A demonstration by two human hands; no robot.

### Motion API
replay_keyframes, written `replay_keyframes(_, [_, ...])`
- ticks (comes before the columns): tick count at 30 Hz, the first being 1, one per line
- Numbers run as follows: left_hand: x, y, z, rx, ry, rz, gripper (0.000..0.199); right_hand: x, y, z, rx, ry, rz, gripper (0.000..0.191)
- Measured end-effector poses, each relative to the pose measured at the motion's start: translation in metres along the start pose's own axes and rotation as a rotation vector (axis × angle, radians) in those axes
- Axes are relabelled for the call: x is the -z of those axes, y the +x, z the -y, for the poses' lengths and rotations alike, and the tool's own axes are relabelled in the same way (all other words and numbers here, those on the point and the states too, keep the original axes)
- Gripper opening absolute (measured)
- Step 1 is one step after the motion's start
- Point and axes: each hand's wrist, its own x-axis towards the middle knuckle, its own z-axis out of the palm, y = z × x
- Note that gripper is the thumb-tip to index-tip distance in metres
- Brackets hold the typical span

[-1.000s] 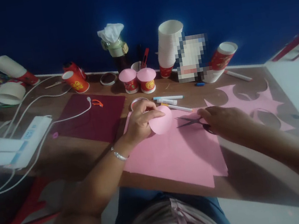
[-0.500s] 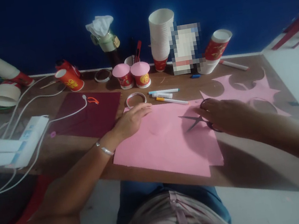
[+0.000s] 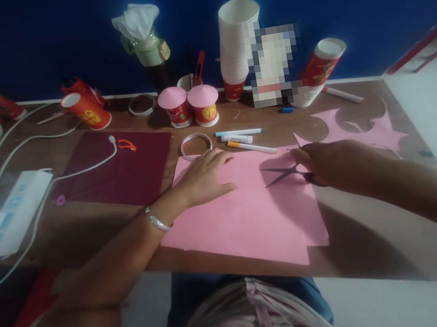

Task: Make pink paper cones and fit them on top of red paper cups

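Pink paper sheets (image 3: 243, 215) lie overlapping near the table's front edge. On their upper left part rests my left hand (image 3: 208, 177), its thumb and fingers apart and nothing held. My right hand (image 3: 316, 164) is closed round the handles of dark scissors (image 3: 284, 173), whose parted blades point left above the paper. Cut pink scraps (image 3: 356, 128) lie beyond my right hand. Markers (image 3: 251, 147) and a roll of tape (image 3: 196, 145) are just past the sheets' far edge.
Two red cups with pink cone tops (image 3: 204, 107) stand behind the tape. Farther back are a tall cup stack (image 3: 241, 44) and a bottle (image 3: 148, 50). On the left are a dark red sheet (image 3: 119, 165), an orange-red cup (image 3: 88, 112) and a white power strip (image 3: 19, 211) with cables.
My left hand has shifted slightly right over the paper, and its thumb now stands apart from the fingers. The scissors have turned slightly. The camera view has shifted a little.
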Motion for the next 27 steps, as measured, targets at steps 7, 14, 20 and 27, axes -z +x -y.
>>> replay_keyframes(7, [-0.016,-0.007,0.013,-0.214,0.021,-0.121,0.019,-0.022,0.000,-0.012,0.079,0.020,-0.163,0.047])
replay_keyframes(14, [-0.019,-0.004,0.015,-0.174,0.014,-0.152,0.012,-0.021,0.000,-0.015,0.147,0.071,-0.193,0.081])
replay_keyframes(20, [-0.021,-0.004,0.015,-0.143,0.044,-0.170,0.007,-0.018,-0.005,-0.022,0.177,0.091,-0.220,0.070])
replay_keyframes(27, [-0.016,-0.002,0.014,-0.116,-0.154,-0.213,0.004,0.013,0.025,0.009,-0.110,0.208,-0.287,0.028])
